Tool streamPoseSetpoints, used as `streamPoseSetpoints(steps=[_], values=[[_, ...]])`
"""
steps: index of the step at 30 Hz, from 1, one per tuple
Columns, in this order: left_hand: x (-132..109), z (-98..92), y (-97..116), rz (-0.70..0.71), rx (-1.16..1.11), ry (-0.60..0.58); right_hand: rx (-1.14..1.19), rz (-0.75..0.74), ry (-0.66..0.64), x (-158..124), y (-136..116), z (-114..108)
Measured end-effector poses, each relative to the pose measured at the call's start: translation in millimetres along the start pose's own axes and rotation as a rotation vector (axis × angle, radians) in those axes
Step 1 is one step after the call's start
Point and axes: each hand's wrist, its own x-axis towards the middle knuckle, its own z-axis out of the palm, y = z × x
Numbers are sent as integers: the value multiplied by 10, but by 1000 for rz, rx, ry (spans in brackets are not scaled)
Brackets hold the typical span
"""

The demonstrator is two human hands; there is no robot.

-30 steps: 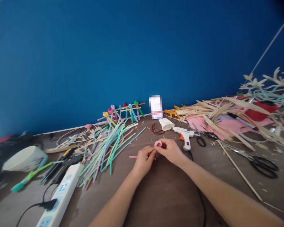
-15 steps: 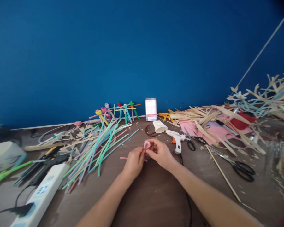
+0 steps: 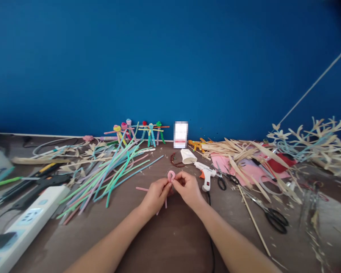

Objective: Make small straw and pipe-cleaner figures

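Between my fingertips a pink pipe cleaner (image 3: 171, 174) is bent into a small loop, with pink ends showing below my hands. My left hand (image 3: 160, 191) pinches the base of the loop from the left. From the right, my right hand (image 3: 186, 186) pinches the same piece, thumb and index finger close together. Another pink length (image 3: 142, 189) sticks out left of my left hand; whether it joins the loop is hidden. A white glue gun (image 3: 207, 175) lies just beyond my right hand.
Loose pastel pipe cleaners (image 3: 122, 170) and a power strip (image 3: 31, 227) lie left. Small pipe-cleaner figures (image 3: 151, 134) stand by the blue wall. Scissors (image 3: 275, 219), pale strips (image 3: 233, 148) and pink sheets (image 3: 251, 170) are on the right.
The view has shifted slightly. The pink piece now shows as an open loop above my fingertips, with ends hanging below; before, it looked like a compact coil.
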Motion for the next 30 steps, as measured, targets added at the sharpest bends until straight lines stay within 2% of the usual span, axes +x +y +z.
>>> streamPoseSetpoints(steps=[5,12,16,19,22,25,30], values=[[-24,-4,29,115,66,23,-68,-46,11,-11,-6,-4],[-46,61,-11,128,171,50,-87,-97,15,-27,-5,30],[5,59,7,90,108,60,37,-28,-96,33,-64,-49],[41,22,102,-13,-10,-1,138,17,-198,88,-191,-209],[14,-23,248,-91,-74,-90,164,42,-204,66,-343,-368],[-70,-51,407,-53,11,-139,203,107,-206,-58,-467,-441],[-213,-44,621,41,118,-246,334,217,-227,-330,-576,-433]])
